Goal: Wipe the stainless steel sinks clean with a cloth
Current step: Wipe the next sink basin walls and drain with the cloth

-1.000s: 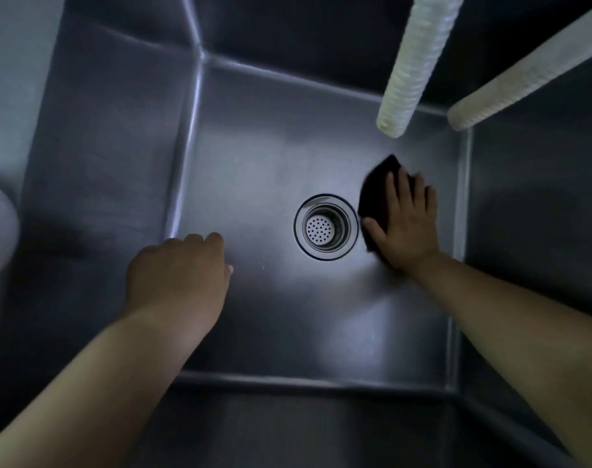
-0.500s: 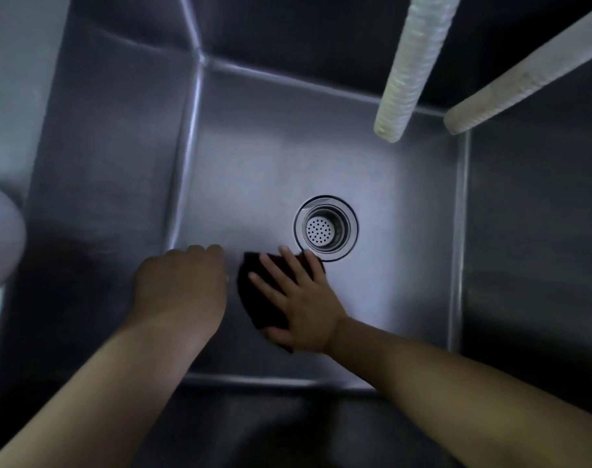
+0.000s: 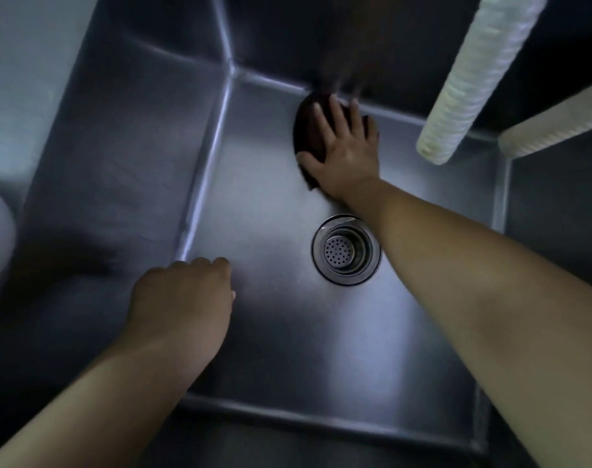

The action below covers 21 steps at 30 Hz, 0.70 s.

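The left hand (image 3: 183, 298) hovers over the sink (image 3: 271, 332) floor, fingers curled under, gripping nothing. Right of it sits the drain (image 3: 345, 249). Beyond it, the right hand (image 3: 345, 153) presses flat, fingers spread, on the dark cloth (image 3: 306, 130) at the back wall.

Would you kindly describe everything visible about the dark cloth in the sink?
The cloth is dark, nearly black, soft-looking and crumpled. It lies flat on the sink floor beside the far wall, beyond the drain. The right hand presses it down with spread, straight fingers, covering most of it; its left edge shows.
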Available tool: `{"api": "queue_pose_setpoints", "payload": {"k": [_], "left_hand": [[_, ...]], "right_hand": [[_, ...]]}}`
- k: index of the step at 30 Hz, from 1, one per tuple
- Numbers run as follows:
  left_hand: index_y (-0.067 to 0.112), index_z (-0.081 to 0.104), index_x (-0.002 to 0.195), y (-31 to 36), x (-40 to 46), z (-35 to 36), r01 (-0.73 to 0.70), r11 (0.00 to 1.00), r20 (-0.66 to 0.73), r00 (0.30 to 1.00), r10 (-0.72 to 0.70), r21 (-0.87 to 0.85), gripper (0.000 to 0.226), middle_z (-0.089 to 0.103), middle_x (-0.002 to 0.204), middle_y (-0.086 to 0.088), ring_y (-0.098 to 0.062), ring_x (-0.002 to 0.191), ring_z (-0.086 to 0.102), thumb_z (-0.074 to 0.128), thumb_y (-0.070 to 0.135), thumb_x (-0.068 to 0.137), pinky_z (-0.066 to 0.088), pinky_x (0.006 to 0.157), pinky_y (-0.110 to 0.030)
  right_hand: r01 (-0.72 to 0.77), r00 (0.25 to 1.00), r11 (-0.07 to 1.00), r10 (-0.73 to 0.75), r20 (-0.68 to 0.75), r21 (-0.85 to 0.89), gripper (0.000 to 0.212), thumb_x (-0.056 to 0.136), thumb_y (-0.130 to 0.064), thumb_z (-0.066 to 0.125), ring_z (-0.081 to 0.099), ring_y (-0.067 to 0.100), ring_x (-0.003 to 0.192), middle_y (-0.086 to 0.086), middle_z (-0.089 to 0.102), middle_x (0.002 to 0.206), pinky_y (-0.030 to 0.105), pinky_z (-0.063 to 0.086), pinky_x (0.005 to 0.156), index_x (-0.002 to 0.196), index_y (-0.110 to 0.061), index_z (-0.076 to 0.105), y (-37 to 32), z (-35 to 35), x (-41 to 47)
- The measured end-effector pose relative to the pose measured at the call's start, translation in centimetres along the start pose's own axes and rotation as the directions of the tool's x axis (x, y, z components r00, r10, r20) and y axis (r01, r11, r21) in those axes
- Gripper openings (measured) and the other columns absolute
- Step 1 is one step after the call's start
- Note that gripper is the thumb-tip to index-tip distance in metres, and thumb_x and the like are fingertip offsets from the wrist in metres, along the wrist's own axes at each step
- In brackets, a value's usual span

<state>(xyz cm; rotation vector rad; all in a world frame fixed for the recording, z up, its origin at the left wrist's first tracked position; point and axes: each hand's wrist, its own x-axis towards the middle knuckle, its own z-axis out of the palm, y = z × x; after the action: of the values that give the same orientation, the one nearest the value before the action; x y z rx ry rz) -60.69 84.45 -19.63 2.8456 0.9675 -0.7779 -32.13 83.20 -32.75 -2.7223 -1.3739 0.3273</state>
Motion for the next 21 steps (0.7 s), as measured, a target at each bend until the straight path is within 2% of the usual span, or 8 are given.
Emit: {"api": "queue_pose_setpoints", "payload": {"k": [2, 5, 9, 15, 18, 21], "left_hand": [[0.028, 0.04, 0.095, -0.1, 0.0, 0.1, 0.002, 1.0, -0.001, 1.0, -0.002, 0.006, 0.017, 0.056, 0.095, 0.008, -0.016, 0.09, 0.059, 0.034, 0.044, 0.095, 0.029, 0.06, -0.03], [0.028, 0.039, 0.092, 0.0, 0.0, 0.0, -0.001, 1.0, -0.008, 1.0, 0.002, 0.022, 0.018, 0.057, 0.096, 0.007, -0.016, 0.091, 0.06, 0.034, 0.045, 0.094, 0.029, 0.06, -0.03], [0.026, 0.031, 0.085, 0.1, 0.1, 0.0, -0.028, 0.999, -0.005, 1.0, 0.027, -0.019, 0.021, 0.055, 0.093, 0.007, -0.017, 0.087, 0.059, 0.034, 0.044, 0.094, 0.031, 0.059, -0.03], [0.024, 0.043, 0.1, 0.4, 0.1, -0.8, -0.055, 0.997, 0.013, 0.998, 0.056, -0.048, 0.023, 0.057, 0.103, 0.005, -0.02, 0.095, 0.058, 0.032, 0.043, 0.095, 0.032, 0.062, -0.03], [0.023, 0.043, 0.102, 0.5, 0.0, -1.3, -0.061, 0.995, 0.043, 0.997, 0.064, -0.083, 0.022, 0.057, 0.108, 0.002, -0.022, 0.098, 0.057, 0.03, 0.04, 0.097, 0.033, 0.064, -0.031], [0.023, 0.045, 0.111, 0.8, 0.0, -1.8, -0.072, 0.993, 0.054, 0.995, 0.078, -0.097, 0.026, 0.056, 0.108, 0.001, -0.021, 0.093, 0.055, 0.029, 0.039, 0.098, 0.033, 0.062, -0.031]], "right_hand": [[-0.073, 0.997, 0.997, 0.072, -0.015, -0.018, 0.091, 0.074, -0.075, 0.032, -0.001, 0.028, 0.147, -0.002, 0.004, 0.161, 0.042, -0.003, 0.117, 0.151, -0.034, 0.006, 2.4, -0.6, -0.4], [-0.071, 0.994, 0.996, 0.065, -0.09, -0.06, 0.083, 0.08, -0.068, 0.03, 0.007, 0.029, 0.146, 0.003, 0.012, 0.16, 0.049, 0.009, 0.117, 0.152, -0.027, 0.014, 5.9, -1.7, -2.7], [-0.222, 0.974, 0.968, 0.215, -0.066, -0.115, 0.079, 0.085, -0.06, 0.032, 0.017, 0.034, 0.142, 0.011, 0.021, 0.157, 0.051, 0.01, 0.116, 0.151, -0.02, 0.017, 11.0, -2.5, -8.0], [-0.284, 0.956, 0.941, 0.292, 0.017, -0.187, 0.085, 0.08, -0.063, 0.02, 0.017, 0.037, 0.142, 0.016, 0.019, 0.156, 0.052, 0.011, 0.115, 0.151, -0.015, 0.016, 12.0, -2.5, -18.2], [-0.202, 0.973, 0.964, 0.218, 0.08, -0.175, 0.087, 0.08, -0.063, 0.026, 0.014, 0.044, 0.142, 0.02, 0.018, 0.156, 0.058, 0.009, 0.112, 0.15, -0.011, 0.019, 9.5, -1.7, -22.4], [0.086, 0.987, 0.968, -0.05, 0.155, -0.236, 0.089, 0.082, -0.064, 0.036, 0.015, 0.049, 0.14, 0.026, 0.022, 0.152, 0.069, 0.013, 0.108, 0.148, -0.007, 0.024, 6.3, -0.8, -24.6]]}}
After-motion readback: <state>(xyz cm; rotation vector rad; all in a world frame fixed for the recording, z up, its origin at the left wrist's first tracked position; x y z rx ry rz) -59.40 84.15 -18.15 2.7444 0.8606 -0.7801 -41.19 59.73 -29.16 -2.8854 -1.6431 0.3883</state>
